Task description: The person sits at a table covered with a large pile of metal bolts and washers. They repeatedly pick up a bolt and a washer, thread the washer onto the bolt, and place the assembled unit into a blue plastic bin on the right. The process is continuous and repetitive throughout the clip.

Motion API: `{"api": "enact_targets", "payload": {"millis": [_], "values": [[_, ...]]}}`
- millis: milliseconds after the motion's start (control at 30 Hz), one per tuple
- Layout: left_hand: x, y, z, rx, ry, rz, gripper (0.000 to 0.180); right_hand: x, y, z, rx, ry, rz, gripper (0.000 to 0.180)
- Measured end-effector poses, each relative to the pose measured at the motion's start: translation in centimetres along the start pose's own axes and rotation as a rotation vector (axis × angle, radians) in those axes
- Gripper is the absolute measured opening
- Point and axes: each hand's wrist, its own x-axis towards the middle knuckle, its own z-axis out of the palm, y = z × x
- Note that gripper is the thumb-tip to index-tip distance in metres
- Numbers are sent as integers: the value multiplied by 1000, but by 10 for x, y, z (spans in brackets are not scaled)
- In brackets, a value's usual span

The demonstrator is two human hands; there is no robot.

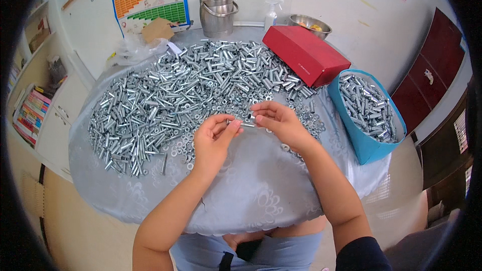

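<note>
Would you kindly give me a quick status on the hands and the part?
Left hand and right hand pinch one small metal sleeve between them. Sleeve pile behind. Nothing in the way.

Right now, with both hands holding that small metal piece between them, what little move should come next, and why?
Probably bring the fingertips closer together. The left hand and right hand pinch a short metal sleeve above the grey tablecloth; whether a washer is on it is too small to tell. Then likely drop it into the blue bag, which holds similar pieces.
</note>
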Motion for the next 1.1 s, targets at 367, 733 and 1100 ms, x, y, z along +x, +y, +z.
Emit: {"api": "enact_targets", "payload": {"millis": [367,733,1100], "values": [[-1,3,-2,-126,19,-188,21,0,-6,1,314,-20,206,33],[-1,4,-2,-157,43,-207,17,-1,-6,1,498,-17,202,34],[3,3,-5,-178,150,-150,19,-4,-9,11,298,172,115,26]]}}
